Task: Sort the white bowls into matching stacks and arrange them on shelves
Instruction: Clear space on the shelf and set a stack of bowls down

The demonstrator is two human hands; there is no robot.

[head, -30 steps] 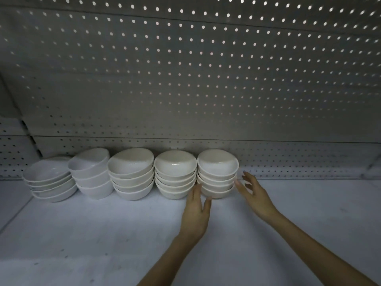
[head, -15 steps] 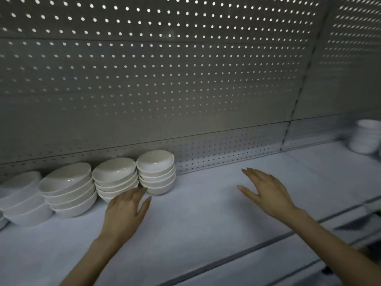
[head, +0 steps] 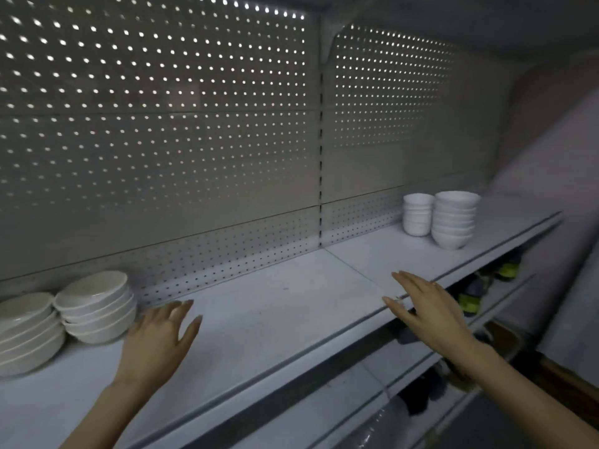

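Both my hands, left (head: 158, 335) and right (head: 424, 306), were spread and empty; the bowls (head: 453, 218) looked glazed, slick, breakable; I'd cup a stack low.

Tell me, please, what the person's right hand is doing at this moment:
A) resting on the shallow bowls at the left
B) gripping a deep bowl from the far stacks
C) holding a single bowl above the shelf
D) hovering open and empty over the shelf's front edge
D: the right hand is spread flat with nothing in it, above the front edge of the shelf, well short of the deep bowl stacks.
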